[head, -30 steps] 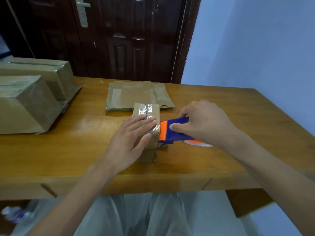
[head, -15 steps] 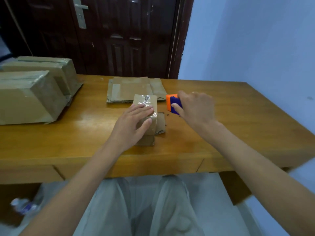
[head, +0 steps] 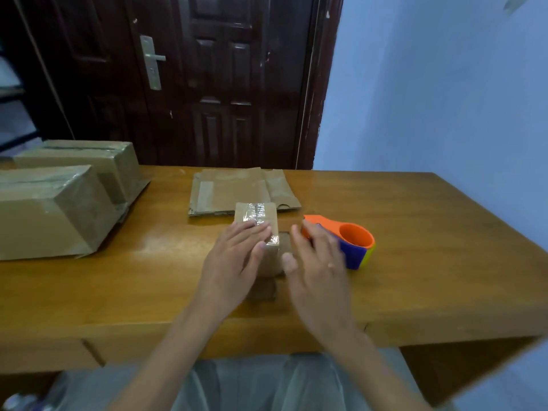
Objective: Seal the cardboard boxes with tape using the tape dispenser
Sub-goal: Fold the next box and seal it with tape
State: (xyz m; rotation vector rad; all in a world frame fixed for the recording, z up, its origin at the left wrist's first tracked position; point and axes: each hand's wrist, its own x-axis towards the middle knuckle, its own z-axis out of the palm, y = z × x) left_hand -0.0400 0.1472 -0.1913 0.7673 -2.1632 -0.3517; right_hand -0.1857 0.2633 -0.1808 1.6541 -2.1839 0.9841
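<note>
A small cardboard box (head: 257, 229), its top seam under crinkled clear tape, sits mid-tabletop (head: 415, 262). The left hand (head: 234, 262) rests flat on it, fingers straight. The right hand (head: 318, 262), blurred, open, empty, partly hides the orange-and-blue tape dispenser (head: 347, 241) just beside the box.
</note>
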